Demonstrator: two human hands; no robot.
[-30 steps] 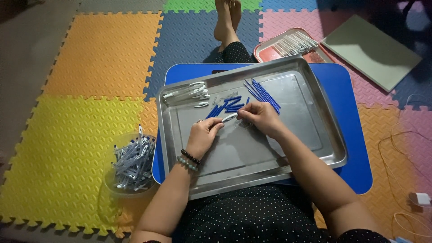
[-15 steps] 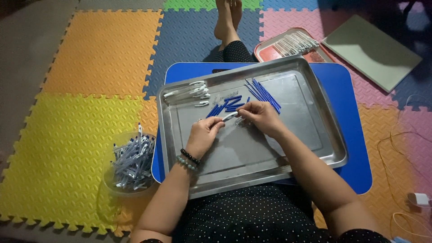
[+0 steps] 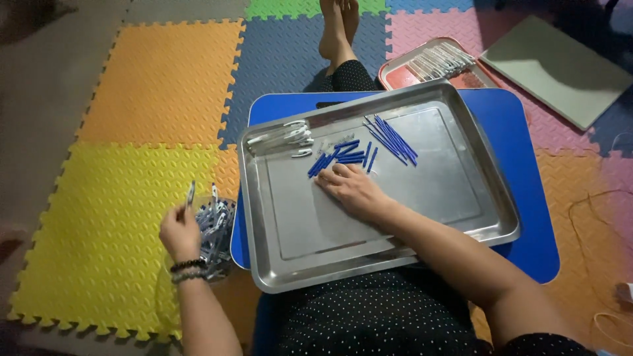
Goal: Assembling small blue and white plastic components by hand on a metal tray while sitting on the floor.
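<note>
Head view. Left hand (image 3: 179, 232) has swung out from the tray (image 3: 461, 217) to the left, over the clear bowl (image 3: 214, 227) of finished pieces on the yellow mat (image 3: 99, 217); its fingers are pinched on a small grey piece (image 3: 190, 192), held upright above the bowl. A second ago both hands met over the blue sticks (image 3: 343, 157) at the tray's far side, so one piece appears complete and is being carried off. Right hand (image 3: 353, 188) lies flat and empty, fingers spread, touching the nearest sticks. Longer blue rods (image 3: 392, 138) lie right of these; white clips (image 3: 287, 135) sit at the tray's far left corner. Tray rests on a blue table (image 3: 527, 198). Beyond: a red tray (image 3: 402, 76) with pale sticks, a grey board (image 3: 560, 66). Nothing blocks either hand.
</note>
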